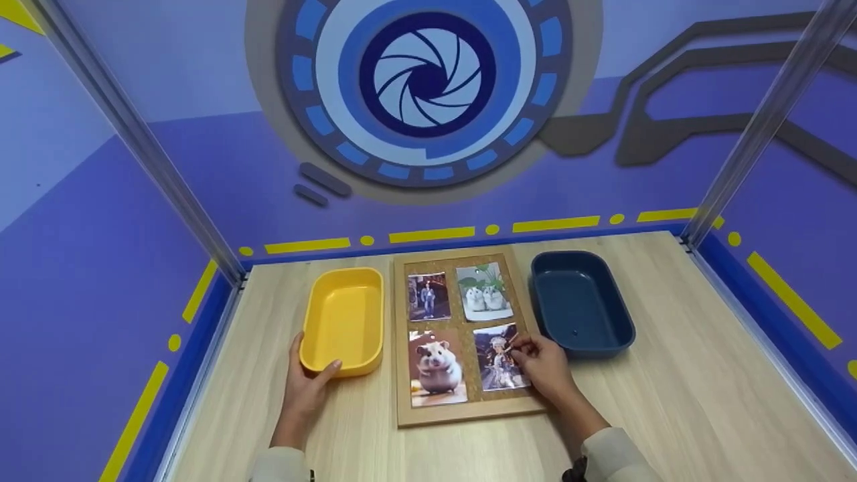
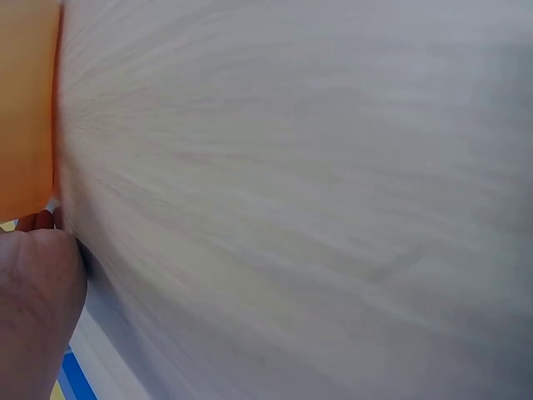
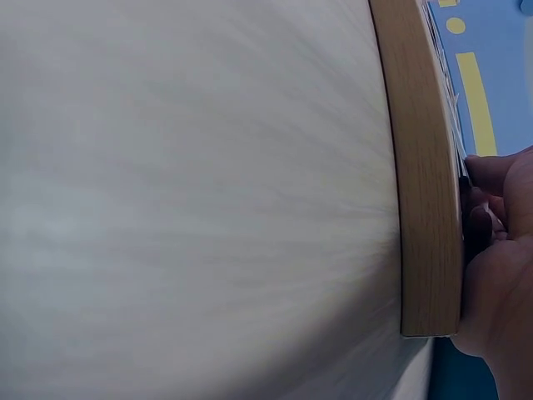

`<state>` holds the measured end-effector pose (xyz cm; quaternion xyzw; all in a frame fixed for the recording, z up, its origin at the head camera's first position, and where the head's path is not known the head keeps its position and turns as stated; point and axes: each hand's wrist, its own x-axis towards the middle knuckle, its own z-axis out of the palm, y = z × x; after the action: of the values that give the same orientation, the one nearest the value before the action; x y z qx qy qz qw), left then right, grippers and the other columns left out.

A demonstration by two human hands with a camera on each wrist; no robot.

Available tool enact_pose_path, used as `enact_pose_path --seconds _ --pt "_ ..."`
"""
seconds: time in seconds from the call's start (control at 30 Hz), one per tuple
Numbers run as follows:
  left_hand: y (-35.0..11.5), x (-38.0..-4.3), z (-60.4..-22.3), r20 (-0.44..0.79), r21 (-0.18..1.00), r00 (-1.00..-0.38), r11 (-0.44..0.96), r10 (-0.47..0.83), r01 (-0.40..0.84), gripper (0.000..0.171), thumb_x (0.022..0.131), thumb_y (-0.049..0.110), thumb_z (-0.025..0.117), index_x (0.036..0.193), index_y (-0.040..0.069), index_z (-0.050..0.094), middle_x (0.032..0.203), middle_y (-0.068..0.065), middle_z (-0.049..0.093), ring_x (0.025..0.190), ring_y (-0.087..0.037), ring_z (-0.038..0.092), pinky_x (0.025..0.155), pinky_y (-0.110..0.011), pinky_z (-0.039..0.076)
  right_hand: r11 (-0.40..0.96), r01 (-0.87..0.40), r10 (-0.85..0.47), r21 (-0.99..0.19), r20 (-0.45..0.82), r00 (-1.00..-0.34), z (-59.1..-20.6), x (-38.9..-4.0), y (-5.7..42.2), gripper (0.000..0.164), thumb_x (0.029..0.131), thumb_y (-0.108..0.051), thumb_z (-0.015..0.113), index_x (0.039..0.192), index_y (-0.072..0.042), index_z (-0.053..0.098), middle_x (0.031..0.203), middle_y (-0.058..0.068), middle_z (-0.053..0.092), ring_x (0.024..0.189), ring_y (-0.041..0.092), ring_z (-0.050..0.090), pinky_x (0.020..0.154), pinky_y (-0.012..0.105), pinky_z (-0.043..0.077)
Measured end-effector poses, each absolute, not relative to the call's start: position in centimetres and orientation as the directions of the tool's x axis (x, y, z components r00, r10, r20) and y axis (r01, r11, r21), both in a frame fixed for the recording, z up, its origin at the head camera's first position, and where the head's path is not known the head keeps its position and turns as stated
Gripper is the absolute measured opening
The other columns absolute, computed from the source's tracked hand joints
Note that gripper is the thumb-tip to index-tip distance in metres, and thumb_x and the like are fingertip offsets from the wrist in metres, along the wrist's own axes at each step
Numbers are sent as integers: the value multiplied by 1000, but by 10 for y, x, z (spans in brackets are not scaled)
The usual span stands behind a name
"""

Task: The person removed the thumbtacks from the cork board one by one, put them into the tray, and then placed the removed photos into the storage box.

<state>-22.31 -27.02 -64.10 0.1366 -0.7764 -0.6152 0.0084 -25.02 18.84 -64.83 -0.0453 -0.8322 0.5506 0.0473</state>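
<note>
The right hand curls close to a wooden frame.

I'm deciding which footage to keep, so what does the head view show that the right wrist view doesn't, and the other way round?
Only the head view: the left hand gripping the yellow tray, and the faces of the four photos on the corkboard.

Only the right wrist view: a flat-on close-up of the wooden frame's near side, with its grain visible.

Both: the right hand, the wooden frame, the pale tabletop, the wall's yellow markings and, it seems, part of the navy tray.
</note>
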Motion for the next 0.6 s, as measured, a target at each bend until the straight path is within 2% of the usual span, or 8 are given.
enact_pose_path --seconds 0.6 --pt "-267 -221 -643 -168 956 -962 202 -217 -213 111 95 43 80 171 42 -1 183 -3 9 168 -32 15 138 -61 9 365 38 133 -930 12 -991 -650 -249 190 10 91 3 75 98 -3 75 84 9 67 70 11 55 60 21 45"
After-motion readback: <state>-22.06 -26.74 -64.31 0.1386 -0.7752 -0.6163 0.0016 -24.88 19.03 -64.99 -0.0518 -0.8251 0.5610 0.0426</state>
